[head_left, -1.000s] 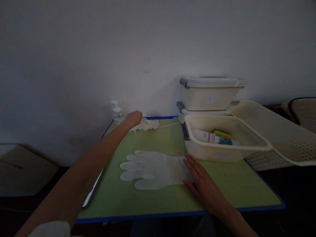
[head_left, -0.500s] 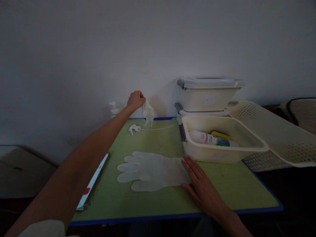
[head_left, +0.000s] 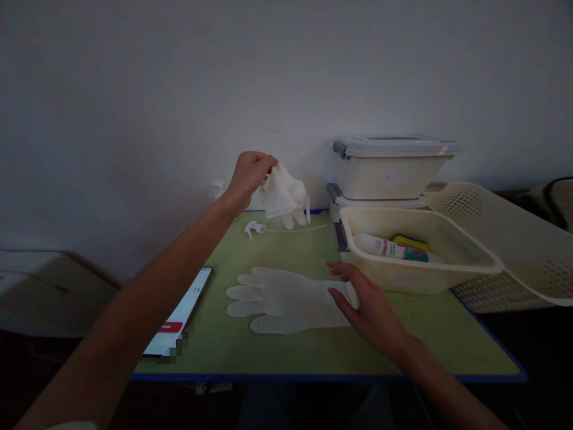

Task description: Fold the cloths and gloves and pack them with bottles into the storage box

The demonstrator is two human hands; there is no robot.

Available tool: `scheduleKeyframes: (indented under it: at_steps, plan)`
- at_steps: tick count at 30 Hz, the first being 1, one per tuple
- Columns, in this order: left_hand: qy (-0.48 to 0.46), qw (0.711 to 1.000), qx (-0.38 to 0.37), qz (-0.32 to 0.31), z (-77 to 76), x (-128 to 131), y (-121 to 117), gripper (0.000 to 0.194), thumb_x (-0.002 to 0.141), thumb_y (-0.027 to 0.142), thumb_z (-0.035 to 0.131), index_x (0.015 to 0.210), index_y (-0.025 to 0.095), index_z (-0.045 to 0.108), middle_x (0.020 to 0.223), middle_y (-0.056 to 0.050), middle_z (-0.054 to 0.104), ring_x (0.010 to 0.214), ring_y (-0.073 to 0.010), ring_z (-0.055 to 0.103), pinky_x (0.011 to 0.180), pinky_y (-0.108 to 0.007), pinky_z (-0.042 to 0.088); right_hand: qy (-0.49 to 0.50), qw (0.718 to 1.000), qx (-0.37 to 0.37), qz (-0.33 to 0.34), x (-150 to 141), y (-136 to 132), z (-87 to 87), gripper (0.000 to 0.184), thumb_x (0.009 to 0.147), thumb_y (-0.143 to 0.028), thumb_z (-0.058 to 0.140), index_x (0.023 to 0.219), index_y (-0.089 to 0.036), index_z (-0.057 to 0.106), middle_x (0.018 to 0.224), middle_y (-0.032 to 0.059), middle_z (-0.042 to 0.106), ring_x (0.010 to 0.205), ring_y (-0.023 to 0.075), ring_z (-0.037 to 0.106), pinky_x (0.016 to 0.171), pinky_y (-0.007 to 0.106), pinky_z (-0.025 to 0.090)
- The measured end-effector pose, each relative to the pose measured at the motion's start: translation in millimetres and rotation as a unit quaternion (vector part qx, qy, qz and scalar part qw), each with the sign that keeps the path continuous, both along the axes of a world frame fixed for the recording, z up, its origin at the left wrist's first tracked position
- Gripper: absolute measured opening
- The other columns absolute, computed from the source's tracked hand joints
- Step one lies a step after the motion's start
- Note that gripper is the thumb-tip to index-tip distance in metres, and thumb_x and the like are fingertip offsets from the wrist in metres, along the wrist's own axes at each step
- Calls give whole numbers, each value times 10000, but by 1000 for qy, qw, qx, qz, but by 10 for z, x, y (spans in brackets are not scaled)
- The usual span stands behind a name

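Observation:
Pinched in my left hand (head_left: 253, 173), a crumpled white glove (head_left: 286, 194) hangs above the back of the table, its fingers drooping downward. A second white glove (head_left: 286, 301) lies flat on the green tabletop (head_left: 286, 358), fingers toward the left and cuff toward the right. My right hand (head_left: 367, 304) is over that cuff with thumb and fingers apart; whether it touches the cuff I cannot tell. Behind the flat glove lies a white spray trigger head (head_left: 255, 228) with its thin tube running right.
An open cream bin (head_left: 421, 278) at the right holds a white bottle (head_left: 385, 246) and a yellow sponge (head_left: 410, 242). Lidded boxes (head_left: 394, 173) are stacked behind it, beside a perforated basket (head_left: 505, 233). A phone (head_left: 179, 316) lies at the left, and a pump bottle top (head_left: 218, 188) shows behind my arm.
My left hand has lifted the crumpled glove off the table and brought it rightward, uncovering the spray head. My right hand has risen from the flat glove's cuff, its fingers spreading.

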State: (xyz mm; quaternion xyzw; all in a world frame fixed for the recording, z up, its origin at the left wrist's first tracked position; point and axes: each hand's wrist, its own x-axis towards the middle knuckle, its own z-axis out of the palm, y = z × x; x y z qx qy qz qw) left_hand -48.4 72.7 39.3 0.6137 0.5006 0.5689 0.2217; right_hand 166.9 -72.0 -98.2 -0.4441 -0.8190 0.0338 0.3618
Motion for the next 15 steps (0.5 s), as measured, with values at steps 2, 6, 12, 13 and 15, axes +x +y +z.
scheduleKeyframes:
  at_steps: [2, 6, 12, 13, 15]
  plan:
    - [-48, 998, -14, -26, -58, 14, -166, 133, 660, 182, 485, 534, 149, 455, 546, 37, 398, 518, -65, 389, 550, -196, 333, 29, 999, 27, 14, -162, 128, 172, 300, 870, -257, 467, 1161, -212, 408, 988, 83, 614, 837, 200, 628, 728, 356, 536]
    - [-99, 990, -65, -74, -242, 44, -424, 107, 634, 214, 493, 544, 158, 473, 555, 32, 432, 540, -81, 423, 539, -207, 333, -7, 990, 140, -6, -507, 378, 381, 455, 779, -252, 590, 1167, -161, 372, 1058, 136, 520, 916, 247, 544, 726, 385, 473]
    - [-125, 976, -105, -147, -573, 20, -516, 103, 617, 247, 504, 556, 169, 475, 553, 33, 439, 544, -94, 441, 546, -226, 354, -143, 968, 204, -20, -810, 530, 481, 238, 776, -220, 595, 1006, -185, 543, 973, 89, 500, 885, 228, 471, 714, 350, 349]
    - [-134, 973, -106, -158, -617, -1, -510, 109, 620, 245, 509, 554, 170, 467, 552, 36, 430, 539, -90, 436, 541, -222, 351, -137, 970, 201, -10, -827, 542, 507, 160, 785, -212, 582, 941, -180, 568, 942, 79, 502, 863, 213, 471, 709, 338, 339]
    - [-145, 969, -97, -177, -696, -54, -495, 141, 642, 253, 518, 554, 175, 439, 555, 41, 409, 534, -84, 421, 529, -215, 341, -92, 980, 178, 16, -842, 570, 592, 51, 811, -199, 543, 813, -166, 582, 864, 56, 500, 796, 177, 474, 681, 310, 333]
